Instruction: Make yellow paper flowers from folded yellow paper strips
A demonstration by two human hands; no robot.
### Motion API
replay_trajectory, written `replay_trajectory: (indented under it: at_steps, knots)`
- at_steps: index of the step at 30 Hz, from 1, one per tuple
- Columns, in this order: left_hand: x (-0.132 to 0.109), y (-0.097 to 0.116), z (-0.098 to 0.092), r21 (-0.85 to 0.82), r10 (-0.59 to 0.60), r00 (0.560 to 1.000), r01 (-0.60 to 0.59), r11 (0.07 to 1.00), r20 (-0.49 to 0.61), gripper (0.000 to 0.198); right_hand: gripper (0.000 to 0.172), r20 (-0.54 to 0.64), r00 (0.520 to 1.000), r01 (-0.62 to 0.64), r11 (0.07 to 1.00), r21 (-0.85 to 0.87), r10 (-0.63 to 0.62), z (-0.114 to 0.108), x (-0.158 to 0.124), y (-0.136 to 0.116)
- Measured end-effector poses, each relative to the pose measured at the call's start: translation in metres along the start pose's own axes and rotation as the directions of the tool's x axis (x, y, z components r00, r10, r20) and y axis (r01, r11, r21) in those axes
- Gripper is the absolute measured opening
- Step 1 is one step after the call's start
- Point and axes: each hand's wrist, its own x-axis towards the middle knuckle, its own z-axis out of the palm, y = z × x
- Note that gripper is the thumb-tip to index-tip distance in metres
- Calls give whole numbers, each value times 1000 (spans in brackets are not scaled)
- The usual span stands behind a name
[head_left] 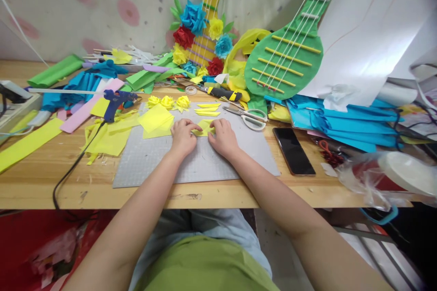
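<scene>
A small piece of yellow crepe paper [205,127] lies over the grey cutting mat [150,168]. My left hand [185,137] pinches its left side, thumb and forefinger together. At the right side, my right hand [223,137] has its fingers closed on the same piece. Left of my hands rest larger yellow paper squares [155,119], overlapping. Just beyond my fingertips are several narrow folded yellow strips [207,109]. Yellow paper flowers [167,102] sit at the mat's back edge. White-handled scissors [251,119] lie to the right on the mat.
A blue glue gun [116,102] with a trailing cord stands at the left. A phone [293,151] lies right of the mat. A yellow-black utility knife [223,93] is at the back. Green [283,63] and flower-trimmed yellow [201,52] paper instruments lean behind. Blue crepe paper [344,120] is piled right.
</scene>
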Motion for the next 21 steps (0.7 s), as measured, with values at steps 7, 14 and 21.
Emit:
replay_trajectory:
  at_steps: [7,14,21]
  knots:
    - [5,-18,-9,18,53,998,-53,998,22,32,19,-61,996,-58,984,165,69,0,5,9]
    - [5,-10,-17,94,283,959,-282,955,2,14,27,-97,981,-140,957,252,169,-2,10,19]
    - [-10,13,-16,221,366,928,-343,913,-71,11,29,-103,987,-69,897,437,126,-2,10,18]
